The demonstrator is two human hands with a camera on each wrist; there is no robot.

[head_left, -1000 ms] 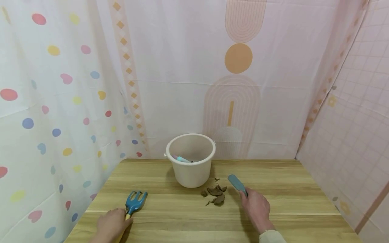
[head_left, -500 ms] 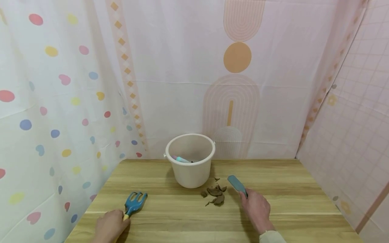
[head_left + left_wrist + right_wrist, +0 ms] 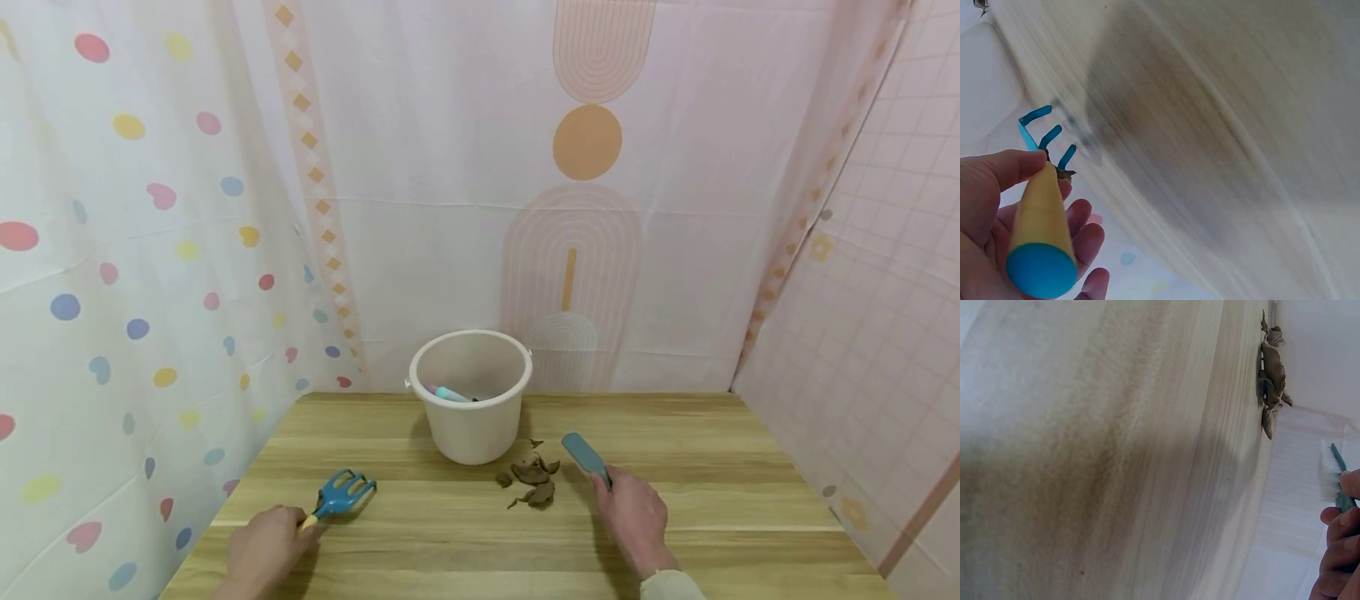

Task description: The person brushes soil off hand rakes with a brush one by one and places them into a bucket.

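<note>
My left hand (image 3: 266, 546) grips a small garden hand rake (image 3: 341, 493) by its yellow handle at the table's front left. Its blue tines point away and to the right. In the left wrist view, the thumb lies along the handle, whose end is a blue cap (image 3: 1042, 270), and a brown scrap (image 3: 1065, 174) shows by the rake's neck. A teal-backed brush (image 3: 585, 454) is in my right hand (image 3: 633, 512), its white bristles (image 3: 1329, 472) visible in the right wrist view. Left of the brush, dry brown leaf pieces (image 3: 531, 473) lie on the wooden table.
A cream bucket (image 3: 474, 429) stands at the back middle of the table (image 3: 420, 550), beside the leaf pieces. Inside it lies a light-blue and purple item (image 3: 452, 394). Patterned curtains (image 3: 420, 275) enclose the back and both sides.
My left hand has turned the rake, so its tines swing to the right, and the hand has shifted slightly left. My right hand and the brush stay where they were.
</note>
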